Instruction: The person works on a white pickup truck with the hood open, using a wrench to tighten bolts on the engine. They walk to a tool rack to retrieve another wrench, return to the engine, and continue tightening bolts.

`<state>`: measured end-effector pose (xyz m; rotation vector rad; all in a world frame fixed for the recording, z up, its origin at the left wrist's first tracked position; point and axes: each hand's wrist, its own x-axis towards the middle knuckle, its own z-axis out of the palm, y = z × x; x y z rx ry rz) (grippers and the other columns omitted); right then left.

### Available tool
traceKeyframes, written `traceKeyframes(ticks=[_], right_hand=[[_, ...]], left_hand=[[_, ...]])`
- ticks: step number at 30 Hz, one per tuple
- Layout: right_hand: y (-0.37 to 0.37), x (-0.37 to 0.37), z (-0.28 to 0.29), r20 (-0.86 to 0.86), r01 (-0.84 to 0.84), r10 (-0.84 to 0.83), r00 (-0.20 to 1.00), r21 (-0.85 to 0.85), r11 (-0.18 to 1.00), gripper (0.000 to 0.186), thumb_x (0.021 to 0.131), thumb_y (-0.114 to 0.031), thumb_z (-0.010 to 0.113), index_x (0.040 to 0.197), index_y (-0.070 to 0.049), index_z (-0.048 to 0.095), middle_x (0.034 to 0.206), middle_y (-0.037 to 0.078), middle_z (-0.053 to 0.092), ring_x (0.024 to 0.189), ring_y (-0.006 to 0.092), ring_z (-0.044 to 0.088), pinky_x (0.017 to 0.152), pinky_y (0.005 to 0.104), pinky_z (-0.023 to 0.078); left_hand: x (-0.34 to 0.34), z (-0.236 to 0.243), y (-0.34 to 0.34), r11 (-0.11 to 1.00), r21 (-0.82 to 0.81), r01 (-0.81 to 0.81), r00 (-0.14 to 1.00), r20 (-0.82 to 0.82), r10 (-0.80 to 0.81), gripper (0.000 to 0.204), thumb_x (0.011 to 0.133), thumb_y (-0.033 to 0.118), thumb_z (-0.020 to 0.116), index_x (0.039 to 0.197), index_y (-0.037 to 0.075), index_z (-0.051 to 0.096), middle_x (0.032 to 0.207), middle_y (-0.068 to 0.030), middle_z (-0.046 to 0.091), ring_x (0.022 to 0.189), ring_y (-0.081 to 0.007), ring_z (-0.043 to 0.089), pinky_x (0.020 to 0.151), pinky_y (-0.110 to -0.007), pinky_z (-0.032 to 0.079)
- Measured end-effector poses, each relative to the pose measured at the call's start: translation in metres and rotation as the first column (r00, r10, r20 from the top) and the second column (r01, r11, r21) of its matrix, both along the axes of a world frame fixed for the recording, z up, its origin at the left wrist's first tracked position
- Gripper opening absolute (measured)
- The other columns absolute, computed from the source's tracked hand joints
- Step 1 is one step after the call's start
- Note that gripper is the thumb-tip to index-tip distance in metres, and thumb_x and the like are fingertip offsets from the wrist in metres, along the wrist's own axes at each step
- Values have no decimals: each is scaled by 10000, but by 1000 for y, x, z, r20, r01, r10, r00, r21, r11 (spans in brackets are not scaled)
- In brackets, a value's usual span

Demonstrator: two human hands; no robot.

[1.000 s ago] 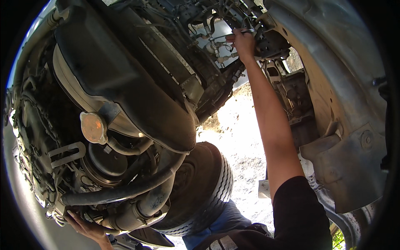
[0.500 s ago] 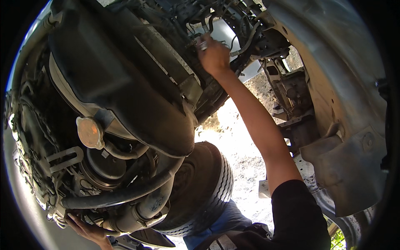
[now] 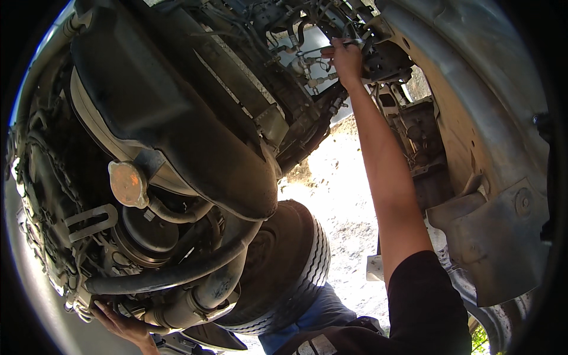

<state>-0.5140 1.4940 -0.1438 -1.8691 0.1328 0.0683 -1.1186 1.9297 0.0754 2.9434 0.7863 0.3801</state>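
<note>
High in the engine bay, my right hand (image 3: 346,62) is closed on a slim metal tool (image 3: 358,42), apparently a wrench, among dark hoses and brackets. Pale metal fittings (image 3: 313,81) sit just left of and below that hand. My left hand (image 3: 118,324) lies against the engine's lower left edge, its fingers extended and slightly apart beside a metal pipe joint (image 3: 168,315). Its fingertips are partly in shadow.
A large black shroud (image 3: 148,100) fills the left, above a rusty round cap (image 3: 127,183) and thick hoses (image 3: 165,278). A tire (image 3: 296,266) stands low in the middle over bright rough ground (image 3: 325,177). A bent metal panel (image 3: 497,236) borders the right.
My right hand swung left and down toward the hoses half a second ago, and is now back right and higher, where it was a second ago. My left hand has stayed in place.
</note>
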Motion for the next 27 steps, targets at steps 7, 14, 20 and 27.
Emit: traceKeyframes(ticks=[7,14,20,27], right_hand=[[66,-56,-2,161,-145,568,807,-879,454,264,906,-185,552,1114,-37,623,765,190,693,737,406,683,654,474,545],[91,-89,-3,238,-103,559,794,-854,510,194,892,-196,573,1049,-83,552,791,178,678,806,384,676,684,487,538],[39,-34,9,342,178,0,940,-490,853,260,919,-276,569,855,-43,665,709,117,721,628,289,681,606,419,516],[-7,0,-15,129,36,-11,992,-195,980,240,912,-236,567,911,-11,651,715,83,734,571,108,600,566,264,459]], left_hand=[[17,7,-12,851,-420,-316,904,140,404,472,1056,223,365,1456,-27,383,1373,-262,424,1156,-332,559,952,-429,518],[14,2,-9,923,-271,-274,942,116,314,509,1064,287,373,1386,-105,404,1336,-264,470,1140,-315,567,974,-418,500],[16,8,-11,754,-590,-289,865,178,470,441,1046,159,368,1463,18,395,1471,-283,361,1267,-387,507,1024,-433,490],[22,9,-9,915,-287,-283,948,60,312,439,1059,205,339,1433,-11,423,1419,-271,418,1235,-374,521,1056,-423,445]])
